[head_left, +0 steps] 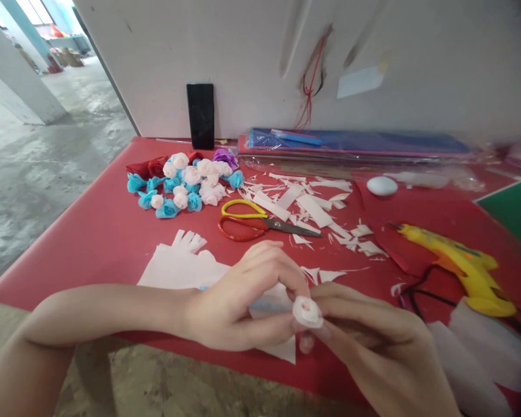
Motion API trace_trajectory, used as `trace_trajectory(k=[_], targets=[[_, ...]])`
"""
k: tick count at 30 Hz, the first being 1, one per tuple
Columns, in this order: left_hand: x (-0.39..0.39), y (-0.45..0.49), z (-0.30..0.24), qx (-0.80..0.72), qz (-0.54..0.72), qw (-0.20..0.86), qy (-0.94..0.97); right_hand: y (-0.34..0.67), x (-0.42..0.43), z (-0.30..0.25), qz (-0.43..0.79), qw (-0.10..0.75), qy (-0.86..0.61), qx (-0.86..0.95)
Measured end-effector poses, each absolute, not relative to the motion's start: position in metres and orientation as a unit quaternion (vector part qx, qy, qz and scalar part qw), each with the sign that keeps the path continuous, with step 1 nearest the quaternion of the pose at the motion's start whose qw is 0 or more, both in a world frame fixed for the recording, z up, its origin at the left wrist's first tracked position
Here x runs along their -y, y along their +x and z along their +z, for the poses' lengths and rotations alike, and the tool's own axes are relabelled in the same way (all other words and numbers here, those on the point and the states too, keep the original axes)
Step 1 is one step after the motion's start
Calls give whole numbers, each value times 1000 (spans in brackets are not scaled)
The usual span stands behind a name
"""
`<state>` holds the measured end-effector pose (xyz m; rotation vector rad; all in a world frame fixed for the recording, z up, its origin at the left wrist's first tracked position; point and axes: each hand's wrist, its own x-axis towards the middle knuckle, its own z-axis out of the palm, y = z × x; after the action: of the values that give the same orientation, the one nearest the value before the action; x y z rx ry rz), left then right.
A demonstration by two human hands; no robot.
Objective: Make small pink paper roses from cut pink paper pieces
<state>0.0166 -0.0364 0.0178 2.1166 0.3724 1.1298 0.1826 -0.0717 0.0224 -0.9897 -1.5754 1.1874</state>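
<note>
Between my two hands, just above the front edge of the red-covered table [91, 231], is a small white paper flower [307, 313] with a rolled centre. My left hand [256, 301] pinches it from the left with thumb and forefinger. From the right, the fingertips of my right hand [373, 336] press on its other side. Beneath my left hand lies a white paper sheet [173, 266], its upper edge cut into strips. Scissors [243, 220] with one yellow and one red handle rest just beyond my hands, blades pointing right.
Blue, pale pink, red and purple paper flowers [182, 185] cluster at the back left. White paper scraps [312, 208] spread behind the scissors. A yellow glue gun [455, 255] with a dark cord lies right, near a white egg-shaped object [382, 186]. A black phone [201, 116] leans on the wall.
</note>
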Motion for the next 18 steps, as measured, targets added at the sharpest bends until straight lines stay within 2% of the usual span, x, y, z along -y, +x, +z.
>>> trace_trajectory(k=[18], targets=[[39,19,12,-156,451,342,810,180,73,27,355,450,-434,695]])
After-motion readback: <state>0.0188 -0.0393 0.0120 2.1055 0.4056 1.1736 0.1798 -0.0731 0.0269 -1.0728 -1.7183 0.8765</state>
